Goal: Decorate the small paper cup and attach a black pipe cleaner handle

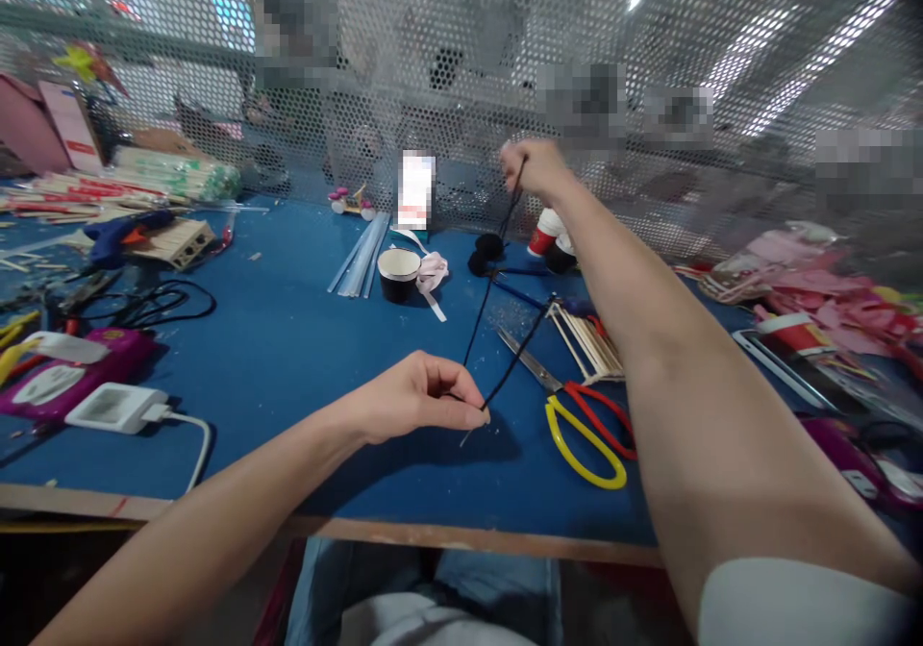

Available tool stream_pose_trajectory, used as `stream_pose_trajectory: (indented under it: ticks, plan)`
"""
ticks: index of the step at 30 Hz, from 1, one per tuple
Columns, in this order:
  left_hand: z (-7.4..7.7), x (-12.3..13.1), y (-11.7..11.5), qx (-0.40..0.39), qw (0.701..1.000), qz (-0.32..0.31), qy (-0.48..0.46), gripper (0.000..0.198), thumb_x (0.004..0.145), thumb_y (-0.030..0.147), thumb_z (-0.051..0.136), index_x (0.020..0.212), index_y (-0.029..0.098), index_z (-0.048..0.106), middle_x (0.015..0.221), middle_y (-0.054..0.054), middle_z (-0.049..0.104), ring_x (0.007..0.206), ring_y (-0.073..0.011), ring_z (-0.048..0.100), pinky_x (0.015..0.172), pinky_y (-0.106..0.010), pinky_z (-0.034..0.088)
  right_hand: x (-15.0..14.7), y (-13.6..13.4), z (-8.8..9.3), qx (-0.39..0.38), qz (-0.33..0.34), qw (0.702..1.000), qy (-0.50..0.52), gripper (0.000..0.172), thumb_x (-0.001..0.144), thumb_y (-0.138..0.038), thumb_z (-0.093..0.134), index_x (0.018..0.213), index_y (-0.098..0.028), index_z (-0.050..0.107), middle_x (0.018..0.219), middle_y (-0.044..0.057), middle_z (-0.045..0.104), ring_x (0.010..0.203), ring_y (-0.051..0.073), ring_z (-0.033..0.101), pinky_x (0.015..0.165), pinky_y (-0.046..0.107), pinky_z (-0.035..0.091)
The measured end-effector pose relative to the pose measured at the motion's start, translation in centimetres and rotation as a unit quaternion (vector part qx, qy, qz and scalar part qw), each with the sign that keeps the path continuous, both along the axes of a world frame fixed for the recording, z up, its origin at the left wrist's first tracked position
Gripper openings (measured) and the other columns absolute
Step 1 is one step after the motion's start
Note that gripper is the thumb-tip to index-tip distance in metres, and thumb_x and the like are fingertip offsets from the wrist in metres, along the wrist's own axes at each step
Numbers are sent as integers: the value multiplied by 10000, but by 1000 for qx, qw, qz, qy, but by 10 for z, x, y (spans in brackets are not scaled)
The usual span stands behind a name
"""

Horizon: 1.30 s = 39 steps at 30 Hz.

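My left hand [422,399] hovers low over the blue table [288,358], its fingers pinched on the near end of a thin black cord [480,314]. The cord runs up and away to my right hand [534,167], which is raised near the mesh screen and closed on the far end. The cord is stretched between the two hands, and a second strand drops beside it toward black pompoms [485,254] on the table. Red-and-yellow scissors [577,420] lie just right of my left hand.
A black paper cup [398,273] and pink ribbon [434,271] stand mid-table. A bundle of wooden sticks [586,340] lies by the scissors. A glue gun [119,235], white charger [115,408] and cables fill the left; pink materials [808,276] the right. A perforated mesh screen [461,79] closes the back.
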<state>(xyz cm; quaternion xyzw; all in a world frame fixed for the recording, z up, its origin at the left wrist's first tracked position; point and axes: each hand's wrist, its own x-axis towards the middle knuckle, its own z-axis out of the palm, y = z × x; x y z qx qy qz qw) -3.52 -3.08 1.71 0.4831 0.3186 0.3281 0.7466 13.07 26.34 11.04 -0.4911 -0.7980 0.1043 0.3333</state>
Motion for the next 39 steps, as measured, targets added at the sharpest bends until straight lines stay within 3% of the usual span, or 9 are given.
stream_pose_trajectory:
  ticks: [2,6,12,16,20,27,31,35,39]
  plan:
    - [0,0,-2,-13,1000,-24,-3,156,571,186,749,663,123,640,643,-4,657,586,-64,575,601,-180,435,-1,-5,-12,-68,14,993,-100,280,829,-371,500,866,-111,598,679,58,626,578,118,582,660,295,474]
    - [-1,-1,-6,-43,988,-147,20,164,555,197,759,662,130,654,626,15,655,556,-53,568,570,-160,441,5,-3,-29,10,-15,974,-227,406,631,-282,710,998,-136,615,861,73,656,811,213,610,780,350,457]
    - [-12,3,-11,-58,949,-306,44,238,516,260,782,691,143,669,612,39,640,568,-61,572,582,-159,469,28,16,-25,63,-55,975,-207,553,632,-228,703,1142,-82,549,1020,146,627,937,255,587,846,376,433]
    - [-17,4,-11,-59,937,-342,41,253,511,276,783,685,134,667,603,38,633,564,-64,571,584,-166,465,24,15,-33,48,-67,970,-228,554,645,-250,691,1154,-88,545,1086,162,601,1007,269,560,888,391,405]
    - [-14,2,-5,-50,970,-236,24,228,511,234,787,656,123,652,588,27,623,524,-45,539,527,-158,412,7,-3,-47,-148,68,935,-314,426,475,-134,773,884,-199,674,885,28,683,782,198,630,709,293,486]
    - [-13,1,12,-19,994,79,-71,237,591,253,740,606,115,548,489,62,449,399,5,282,418,-177,185,9,-92,-28,-68,61,979,-181,110,718,-174,599,807,-147,657,723,55,665,535,136,587,546,272,482]
    - [-20,5,21,58,977,205,18,241,606,290,716,638,118,551,534,55,442,424,-6,283,424,-192,170,14,-174,-36,-211,189,959,-24,221,800,-353,521,792,-143,589,716,58,641,579,132,602,462,234,483]
    - [-26,16,25,162,958,203,126,209,638,299,668,652,112,576,585,22,517,504,-42,379,484,-199,252,14,-231,-67,-293,205,931,71,243,765,-382,568,827,-150,532,623,10,598,501,106,568,430,223,475]
    - [-24,25,27,210,946,158,190,191,665,292,617,654,104,587,581,8,541,522,-61,400,506,-207,267,19,-246,-92,-285,189,924,170,218,757,-340,580,850,-156,510,593,-18,561,517,98,565,457,219,489]
